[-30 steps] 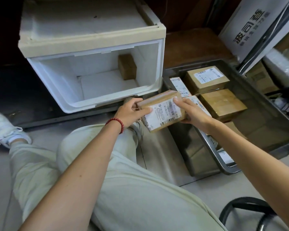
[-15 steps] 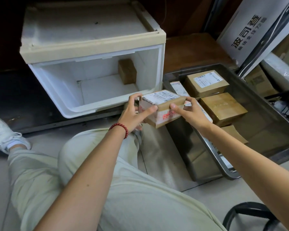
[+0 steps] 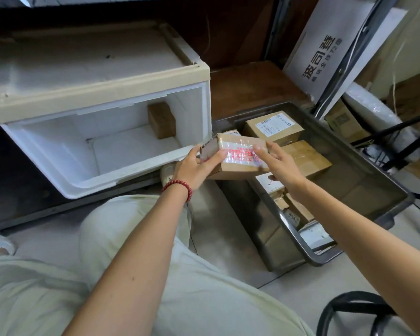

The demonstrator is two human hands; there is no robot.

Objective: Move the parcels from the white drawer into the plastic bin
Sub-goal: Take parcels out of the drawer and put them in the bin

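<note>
Cardboard parcel [image 3: 238, 155], long axis running 9-to-3 o'clock, gripped at its ends by left hand [image 3: 197, 167] and right hand [image 3: 280, 163], fingers closed on it; it hovers over the plastic bin's [image 3: 383, 180] 9 o'clock rim, bin interior toward 3 o'clock, nearer the right hand.

Matt cardboard parcel [image 3: 238, 155] under glossy tape; smooth white plastic drawer [image 3: 58, 156]
</note>
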